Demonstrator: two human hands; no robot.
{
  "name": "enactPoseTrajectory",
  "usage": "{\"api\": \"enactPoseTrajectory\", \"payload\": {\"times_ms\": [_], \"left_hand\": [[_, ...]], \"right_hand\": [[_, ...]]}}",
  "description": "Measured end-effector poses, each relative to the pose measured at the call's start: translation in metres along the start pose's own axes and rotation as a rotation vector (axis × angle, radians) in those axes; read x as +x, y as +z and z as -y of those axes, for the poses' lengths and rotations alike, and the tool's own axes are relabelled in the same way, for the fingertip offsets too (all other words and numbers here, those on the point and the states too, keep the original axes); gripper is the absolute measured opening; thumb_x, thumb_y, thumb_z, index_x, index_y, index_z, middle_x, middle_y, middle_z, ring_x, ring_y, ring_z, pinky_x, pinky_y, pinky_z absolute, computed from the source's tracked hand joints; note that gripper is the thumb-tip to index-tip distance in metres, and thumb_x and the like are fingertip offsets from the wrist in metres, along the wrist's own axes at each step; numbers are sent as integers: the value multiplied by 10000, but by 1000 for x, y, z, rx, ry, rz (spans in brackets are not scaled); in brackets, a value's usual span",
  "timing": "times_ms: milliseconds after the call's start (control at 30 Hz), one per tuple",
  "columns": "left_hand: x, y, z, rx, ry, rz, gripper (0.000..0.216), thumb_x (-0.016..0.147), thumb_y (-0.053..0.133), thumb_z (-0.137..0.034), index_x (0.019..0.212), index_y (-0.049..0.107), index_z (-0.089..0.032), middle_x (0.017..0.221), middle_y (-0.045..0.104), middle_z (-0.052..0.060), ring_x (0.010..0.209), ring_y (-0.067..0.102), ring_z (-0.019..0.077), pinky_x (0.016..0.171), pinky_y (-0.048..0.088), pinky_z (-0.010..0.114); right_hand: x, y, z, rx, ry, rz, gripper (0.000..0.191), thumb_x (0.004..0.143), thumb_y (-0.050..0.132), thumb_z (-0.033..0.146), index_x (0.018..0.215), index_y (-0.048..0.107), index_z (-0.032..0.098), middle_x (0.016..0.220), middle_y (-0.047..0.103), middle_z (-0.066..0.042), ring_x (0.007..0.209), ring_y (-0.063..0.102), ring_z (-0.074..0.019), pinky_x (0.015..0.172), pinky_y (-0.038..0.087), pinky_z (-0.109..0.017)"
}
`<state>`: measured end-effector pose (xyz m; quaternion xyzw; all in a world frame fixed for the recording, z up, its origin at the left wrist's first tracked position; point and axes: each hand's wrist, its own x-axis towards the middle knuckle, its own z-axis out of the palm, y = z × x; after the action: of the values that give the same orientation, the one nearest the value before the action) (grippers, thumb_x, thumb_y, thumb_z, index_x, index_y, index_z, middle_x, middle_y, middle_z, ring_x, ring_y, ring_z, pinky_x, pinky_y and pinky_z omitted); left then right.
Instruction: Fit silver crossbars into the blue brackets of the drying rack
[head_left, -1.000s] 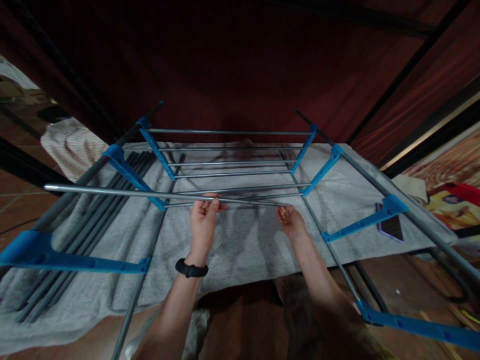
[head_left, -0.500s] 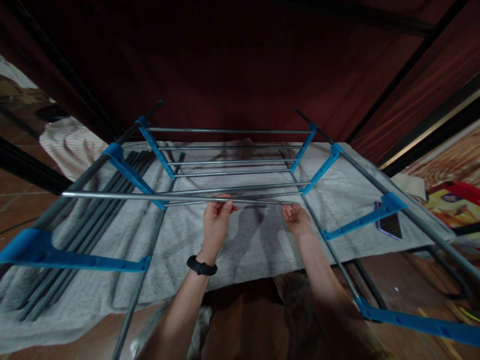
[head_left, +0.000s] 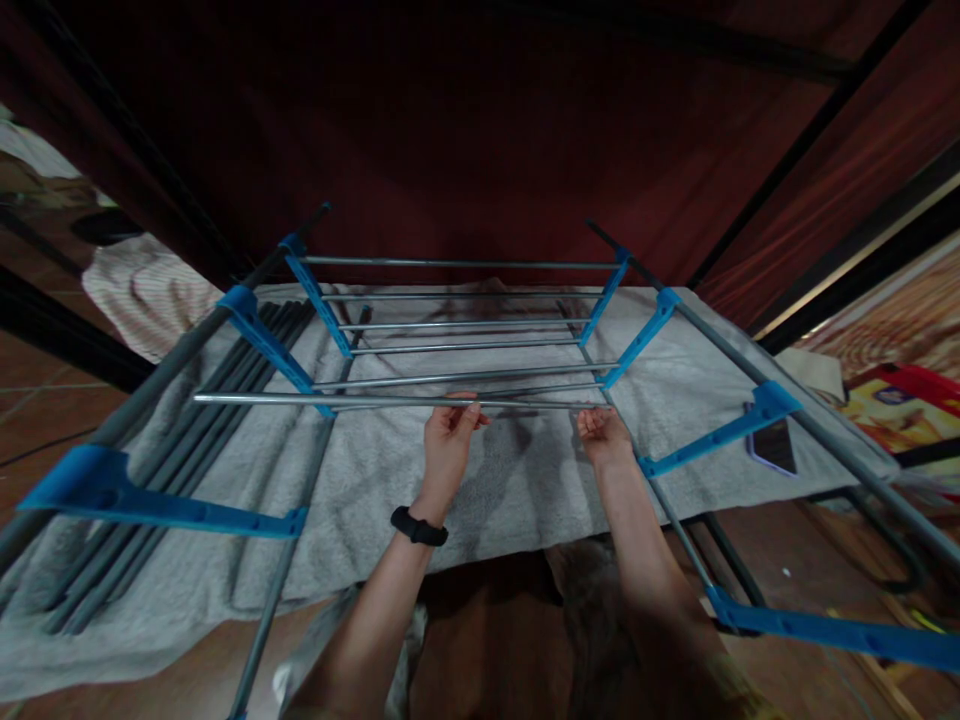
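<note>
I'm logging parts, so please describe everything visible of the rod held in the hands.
The rod is thin, straight, round and grey, with a metallic-looking shine. It lies crosswise, nearly level in view, nearer the person than the fixed rungs. The left hand pinches it between thumb and fingers; the right hand holds it near its right end, whose tip is unclear. Its left end juts out, appearing over the loose grey tubes.

2 hands: L hand [head_left: 450, 437], R hand [head_left: 604, 434]. 1 held rod [head_left: 337, 400], 1 wristband [head_left: 418, 526]. Blue brackets [head_left: 112, 490], clear view: 7 (3 L, 4 R). 4 crossbars [head_left: 465, 263] betw far pair. 1 phone [head_left: 774, 448]. Piled rods [head_left: 191, 455]: several, no. unclear.
</note>
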<state>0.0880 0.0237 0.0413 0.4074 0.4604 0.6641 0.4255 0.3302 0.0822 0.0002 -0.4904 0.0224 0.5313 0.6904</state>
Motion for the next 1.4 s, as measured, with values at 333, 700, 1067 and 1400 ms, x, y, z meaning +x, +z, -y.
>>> {"api": "enactPoseTrajectory", "payload": {"times_ms": [333, 700, 1067, 1400], "left_hand": [[1, 7, 7, -69, -77, -54, 287, 767, 730, -384, 942, 639, -176, 723, 649, 5, 660, 650, 144, 649, 481, 279], [4, 7, 17, -173, -183, -66, 305, 735, 753, -390, 924, 683, -161, 756, 680, 28, 670, 650, 139, 648, 475, 270], [5, 8, 22, -244, -287, -51, 304, 701, 788, -363, 906, 706, -153, 828, 720, 55, 691, 671, 143, 647, 468, 258], [6, 7, 23, -294, -355, -54, 313, 675, 811, -362, 879, 709, -147, 839, 731, 64, 703, 680, 140, 659, 479, 251]], "right_hand": [[0, 0, 4, 8, -51, 9, 266, 739, 511, 12, 838, 433, 247, 599, 557, 113, 516, 581, -49, 598, 551, -179], [-5, 8, 11, 15, -109, -12, 331, 761, 533, 19, 938, 434, 281, 627, 580, 139, 502, 598, -51, 568, 538, -165], [-4, 8, 8, 28, -148, 111, 198, 778, 647, 89, 803, 501, 219, 662, 629, 92, 575, 622, -51, 606, 551, -163], [-29, 25, -14, -89, -44, 350, 115, 765, 723, 162, 759, 613, 196, 674, 669, 43, 632, 649, -82, 675, 567, -207]]}}
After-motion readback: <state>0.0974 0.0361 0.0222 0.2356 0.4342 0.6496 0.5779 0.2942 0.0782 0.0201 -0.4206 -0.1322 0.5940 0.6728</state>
